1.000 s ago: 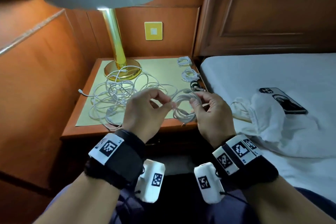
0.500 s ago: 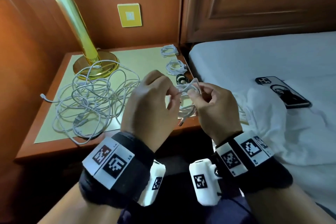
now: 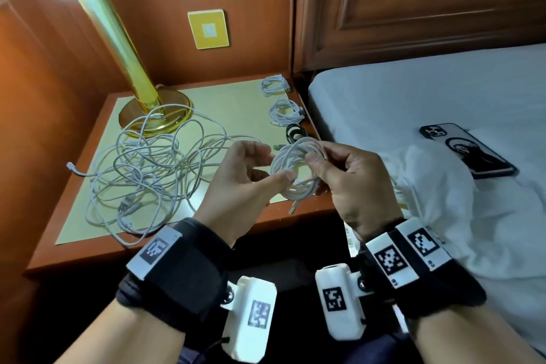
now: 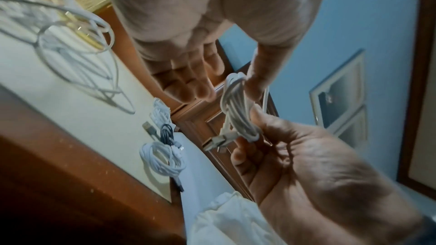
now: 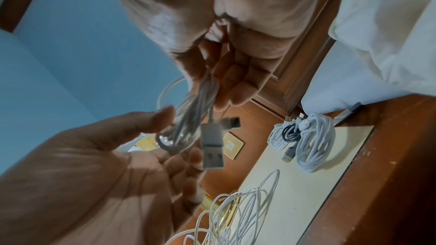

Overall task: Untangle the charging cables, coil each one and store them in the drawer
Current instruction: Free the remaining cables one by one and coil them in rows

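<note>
A: How much is done?

B: Three small coils (image 3: 286, 112) are laid along the right edge of the nightstand (image 3: 88, 248), at upper centre of the head view — two white, one dark. A fourth white coil (image 3: 295, 170) is held up at the centre of the frame, just in front of the nightstand's edge.

A: How is it held?

B: It is pinched by the right hand (image 3: 351, 183), thumb on one side of the loops and fingers on the other. The left hand (image 3: 239, 183) is set against the coil's left side: the thumb is pressed to the loops, and the other fingers are only loosely curled. In the right wrist view a USB plug (image 5: 212, 148) is seen hanging free below the bundle, so the end is probably not yet tucked in.

A: And what is left?

B: Most of it, by the look of things. A large tangle (image 3: 147, 174) of white cable is spread over the left half of the nightstand, looped up against the lamp base (image 3: 153, 112) — how many cables are in it cannot be told. No drawer is seen open, and nothing appears to be stored yet.
</note>
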Available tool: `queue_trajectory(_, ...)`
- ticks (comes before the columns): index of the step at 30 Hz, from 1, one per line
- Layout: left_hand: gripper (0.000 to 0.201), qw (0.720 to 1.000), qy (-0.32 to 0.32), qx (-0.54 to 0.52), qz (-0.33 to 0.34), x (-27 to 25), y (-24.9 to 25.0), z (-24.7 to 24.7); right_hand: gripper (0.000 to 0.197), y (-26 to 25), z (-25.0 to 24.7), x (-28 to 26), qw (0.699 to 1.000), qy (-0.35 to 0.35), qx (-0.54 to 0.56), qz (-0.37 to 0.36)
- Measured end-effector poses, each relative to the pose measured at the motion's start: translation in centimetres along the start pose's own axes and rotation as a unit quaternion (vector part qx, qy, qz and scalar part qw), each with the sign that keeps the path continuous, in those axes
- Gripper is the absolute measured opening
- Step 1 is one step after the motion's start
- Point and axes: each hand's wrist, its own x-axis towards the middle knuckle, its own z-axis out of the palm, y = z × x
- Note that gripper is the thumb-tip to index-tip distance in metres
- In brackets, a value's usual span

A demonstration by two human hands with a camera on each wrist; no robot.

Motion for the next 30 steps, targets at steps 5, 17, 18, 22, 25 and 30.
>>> queue_trajectory(5, 0.037, 0.994, -0.110, -0.009, 0.021, 0.3, 0.0, -0.5, 0.014, 0.4, 0.0, 0.6, 0.998, 0.014, 0.052, 0.034)
queue_trajectory(17, 0.020, 0.966, -0.045, 0.254, 0.030, 1.0, -1.3, -2.7, 0.016, 1.0, -1.3, 2.1, 0.998, 0.049, 0.018, 0.027)
queue_trajectory(18, 0.019, 0.962, -0.026, 0.269, 0.023, 1.2, -1.4, -3.4, 0.019, 1.0, -1.5, 2.3, 0.999, 0.047, -0.013, 0.011)
queue_trajectory(22, 0.009, 0.932, -0.111, 0.340, -0.056, 0.6, -1.6, -4.4, 0.010, 0.8, -0.7, 2.3, 0.993, 0.001, -0.118, -0.018)
queue_trajectory(25, 0.013, 0.950, -0.154, 0.258, -0.086, 0.1, -2.0, -4.5, 0.012, 1.0, 0.5, 2.7, 0.986, -0.061, -0.152, 0.010)
queue_trajectory(30, 0.012, 0.993, -0.064, 0.041, -0.092, 0.9, -2.2, -4.4, 0.012, 0.6, 2.9, 3.5, 0.976, -0.089, -0.199, -0.018)
